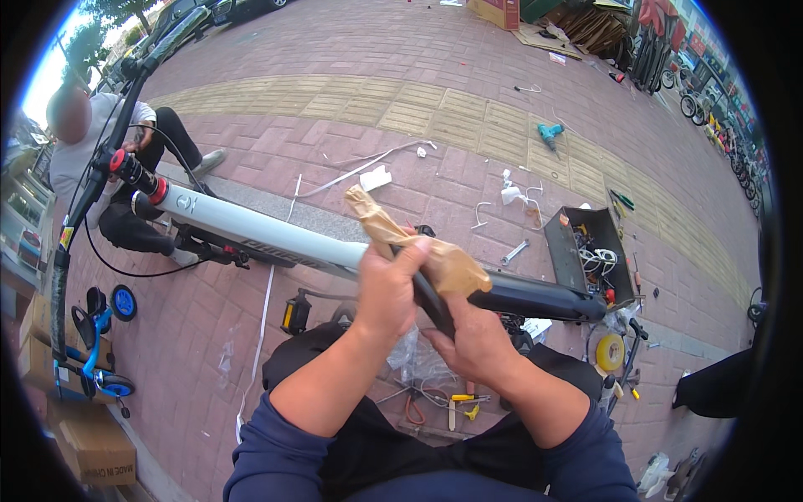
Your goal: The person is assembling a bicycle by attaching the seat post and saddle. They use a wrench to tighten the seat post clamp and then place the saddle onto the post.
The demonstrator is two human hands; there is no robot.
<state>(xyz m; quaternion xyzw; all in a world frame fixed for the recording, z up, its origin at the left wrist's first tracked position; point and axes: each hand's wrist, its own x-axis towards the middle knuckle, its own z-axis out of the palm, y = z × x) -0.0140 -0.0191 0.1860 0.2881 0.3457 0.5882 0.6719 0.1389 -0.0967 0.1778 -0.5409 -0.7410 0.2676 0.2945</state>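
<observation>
Above the top tube of a grey-and-black bicycle frame, both hands grip a dark, bar-like part with crumpled brown paper around or over it. My left hand is wrapped about its left side, thumb up against the paper. On the other side my right hand closes round the part's lower right. The exact kind of part is hidden by paper and fingers. The frame lies across in front of me, its handlebar at the left.
An open toolbox stands right of the frame, near a wrench and a teal drill. Yellow tape and several tools lie lower right. A person sits at left, above a small blue bike and cardboard boxes.
</observation>
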